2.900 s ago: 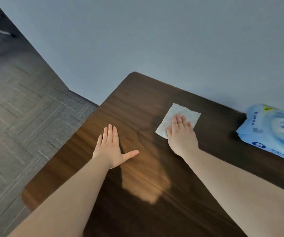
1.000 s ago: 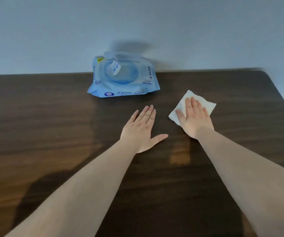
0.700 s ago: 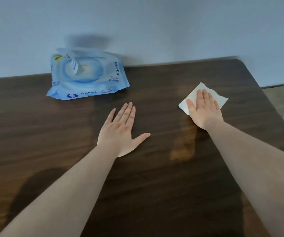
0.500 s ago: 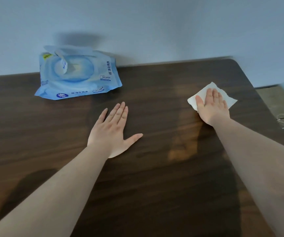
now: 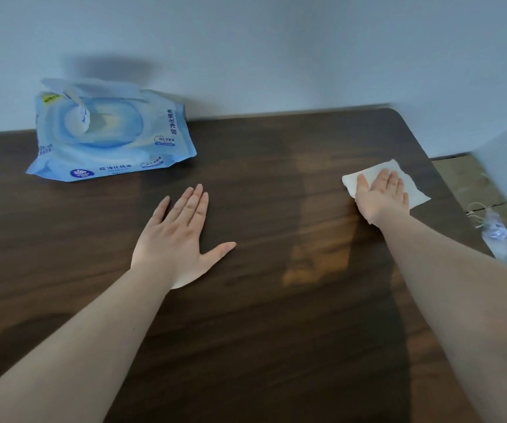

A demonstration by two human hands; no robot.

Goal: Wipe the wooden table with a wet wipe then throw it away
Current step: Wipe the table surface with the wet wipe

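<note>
The dark wooden table (image 5: 261,315) meets a pale wall. My right hand (image 5: 381,195) presses flat, fingers together, on the wet wipe (image 5: 417,192); my left hand (image 5: 179,239) lies spread. The wipe looks limp and light, so I'd pinch a free corner.

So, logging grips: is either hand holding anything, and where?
Neither grips. The right hand presses flat on the wipe's middle; the left hand is bare.

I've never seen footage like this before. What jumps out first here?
Two bare arms reach across a dark wooden table. The right hand lies flat on a white wet wipe near the table's far right corner, while the left hand rests open and flat near the middle. A pale blue pack of wipes lies at the back left against the wall, its flap lifted.
</note>
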